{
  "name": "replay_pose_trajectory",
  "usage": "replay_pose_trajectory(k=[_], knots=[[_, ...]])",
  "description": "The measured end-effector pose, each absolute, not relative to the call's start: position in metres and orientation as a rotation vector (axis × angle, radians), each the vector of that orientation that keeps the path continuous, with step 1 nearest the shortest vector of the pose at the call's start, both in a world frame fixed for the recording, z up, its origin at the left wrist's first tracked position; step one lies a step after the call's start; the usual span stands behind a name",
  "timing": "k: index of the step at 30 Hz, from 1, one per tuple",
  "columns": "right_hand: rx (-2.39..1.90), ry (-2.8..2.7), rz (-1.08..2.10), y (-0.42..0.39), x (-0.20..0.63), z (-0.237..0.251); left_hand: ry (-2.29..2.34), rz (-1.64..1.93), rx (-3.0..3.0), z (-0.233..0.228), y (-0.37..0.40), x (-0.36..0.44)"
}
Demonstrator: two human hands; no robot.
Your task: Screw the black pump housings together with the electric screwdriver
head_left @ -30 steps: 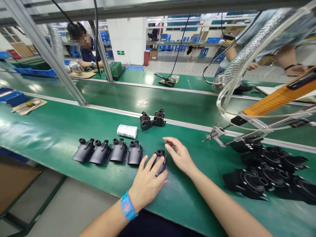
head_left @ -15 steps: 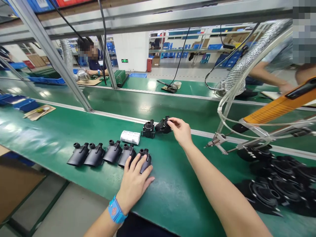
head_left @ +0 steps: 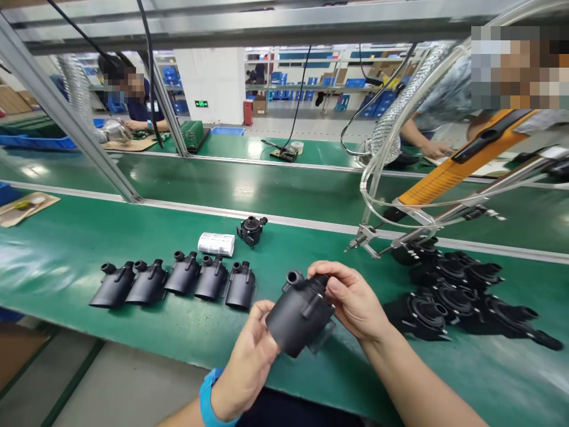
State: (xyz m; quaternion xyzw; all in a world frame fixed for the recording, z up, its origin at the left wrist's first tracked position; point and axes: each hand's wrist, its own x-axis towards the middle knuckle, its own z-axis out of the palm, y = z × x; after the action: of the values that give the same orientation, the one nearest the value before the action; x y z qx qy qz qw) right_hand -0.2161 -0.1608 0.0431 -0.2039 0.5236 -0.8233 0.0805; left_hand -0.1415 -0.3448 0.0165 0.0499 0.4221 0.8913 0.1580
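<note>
A black pump housing (head_left: 299, 317) is held tilted above the bench, between both hands. My left hand (head_left: 251, 350) grips the lower left of its smooth round body. The fingers of my right hand (head_left: 351, 296) pinch the ribbed port at its upper right. To the left, a row of several similar black housings (head_left: 152, 281) stands on the green bench. Behind them lie a white label roll (head_left: 216, 244) and one more black pump (head_left: 251, 230), its top fittings facing up.
An orange power screwdriver (head_left: 462, 160) on a metal arm hangs at right. Below it lies a heap of black pump parts (head_left: 448, 296). A metal rail (head_left: 267, 220) crosses the bench behind. Two people work across the line, near a silver duct (head_left: 391, 118).
My right hand has brought the tilted pump from the back of the bench toward me. My left hand has left the row's right-end housing and now grips this pump as well.
</note>
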Motion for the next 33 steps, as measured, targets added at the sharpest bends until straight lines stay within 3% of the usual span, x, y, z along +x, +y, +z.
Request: replay_pose_trajectory(k=[5,14,17,20,25,33], knots=[[-0.573,1.344,-2.523,-0.160,-0.208,0.027,1.611,2.558,0.244,0.013,-0.341,-0.132],[-0.344,1.319,-2.498,-0.163,-0.208,0.018,2.588,2.243,0.523,-0.005,-0.336,-0.122],[-0.197,1.476,-2.356,-0.164,-0.225,0.002,2.979,1.985,0.691,-0.010,-0.343,-0.125],[-0.121,1.682,-2.199,-0.176,-0.237,-0.020,3.295,1.425,0.932,-0.013,-0.351,-0.129],[-0.216,2.127,-2.052,-0.204,-0.254,-0.030,3.455,0.639,1.011,-0.024,-0.355,-0.142],[-0.466,2.739,-1.810,-0.258,-0.347,0.017,3.420,0.477,0.931,-0.020,-0.356,-0.146]])
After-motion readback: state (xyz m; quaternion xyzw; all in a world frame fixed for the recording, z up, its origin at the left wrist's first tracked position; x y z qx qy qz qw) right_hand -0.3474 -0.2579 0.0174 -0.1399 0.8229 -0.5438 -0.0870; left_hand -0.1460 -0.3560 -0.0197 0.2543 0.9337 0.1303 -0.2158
